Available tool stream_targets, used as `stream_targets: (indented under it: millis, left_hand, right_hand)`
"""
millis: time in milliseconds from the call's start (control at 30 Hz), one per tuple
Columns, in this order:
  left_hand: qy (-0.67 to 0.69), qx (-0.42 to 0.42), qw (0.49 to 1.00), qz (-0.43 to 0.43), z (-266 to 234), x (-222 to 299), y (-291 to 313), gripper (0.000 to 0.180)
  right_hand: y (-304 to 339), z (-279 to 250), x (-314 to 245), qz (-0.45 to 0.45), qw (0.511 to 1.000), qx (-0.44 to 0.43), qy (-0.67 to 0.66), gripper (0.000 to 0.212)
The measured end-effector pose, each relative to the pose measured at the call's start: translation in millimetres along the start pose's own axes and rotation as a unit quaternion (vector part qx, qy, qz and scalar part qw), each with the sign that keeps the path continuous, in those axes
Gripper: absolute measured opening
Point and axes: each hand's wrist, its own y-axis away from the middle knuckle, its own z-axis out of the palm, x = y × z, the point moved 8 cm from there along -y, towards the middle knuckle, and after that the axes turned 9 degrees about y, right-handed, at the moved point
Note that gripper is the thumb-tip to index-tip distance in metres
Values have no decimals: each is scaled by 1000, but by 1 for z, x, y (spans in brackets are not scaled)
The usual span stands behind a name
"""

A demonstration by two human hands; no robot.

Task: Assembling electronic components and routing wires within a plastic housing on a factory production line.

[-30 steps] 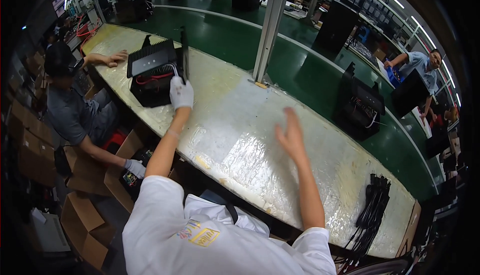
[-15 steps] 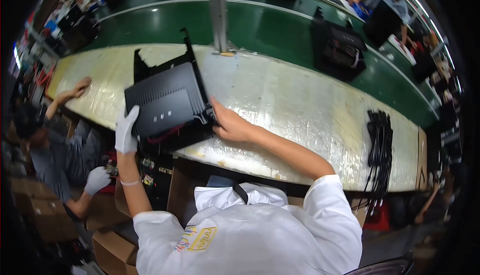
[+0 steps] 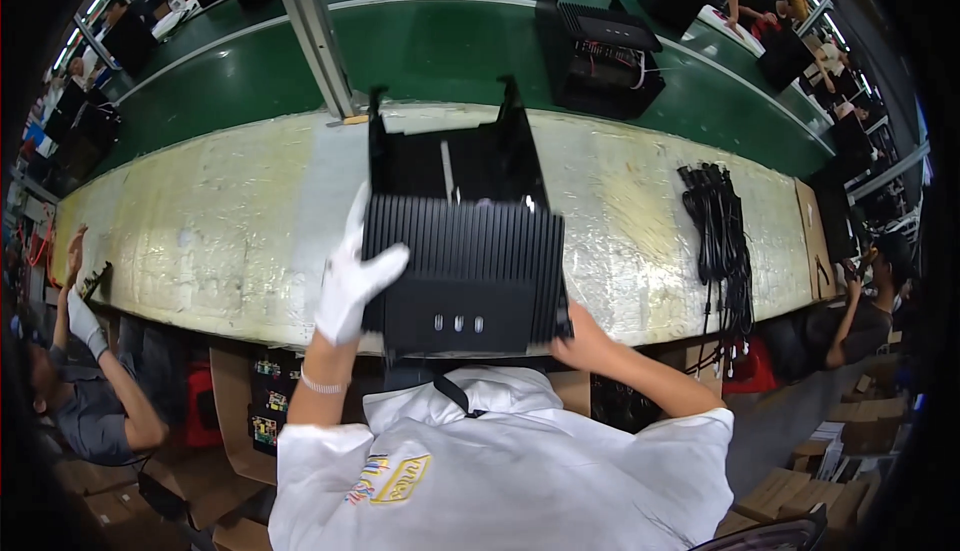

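Observation:
A black metal housing (image 3: 440, 157) with two upright side brackets lies at the near edge of the bench in front of me, partly overhanging it. Its black ribbed panel (image 3: 462, 261) faces up and has three short slots near the front. My left hand (image 3: 356, 286), in a white glove, grips the left side of the housing, thumb over the ribs and fingers along the side wall. Bare, my right hand (image 3: 584, 336) closes on the front right corner; its fingertips are partly hidden behind the case.
A bundle of black cables (image 3: 717, 241) lies on the film-covered bench (image 3: 240, 221), right. Behind runs a green conveyor (image 3: 430, 56) carrying another black housing (image 3: 605, 46). A metal post (image 3: 305, 26) stands at the bench's far edge. Open cartons with circuit boards (image 3: 268, 401) sit below. Co-workers flank me.
The housing has turned clockwise to sit squarely before me and has come nearer my body. Both hands moved with it, keeping hold. My view has swung to the right.

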Motion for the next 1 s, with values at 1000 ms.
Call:
stream_targets:
  millis: [1000]
  left_hand:
    - [-514,-212,781,285,58,-96,94,69]
  right_hand:
    - [124,-184,84,146,852,387,322,42]
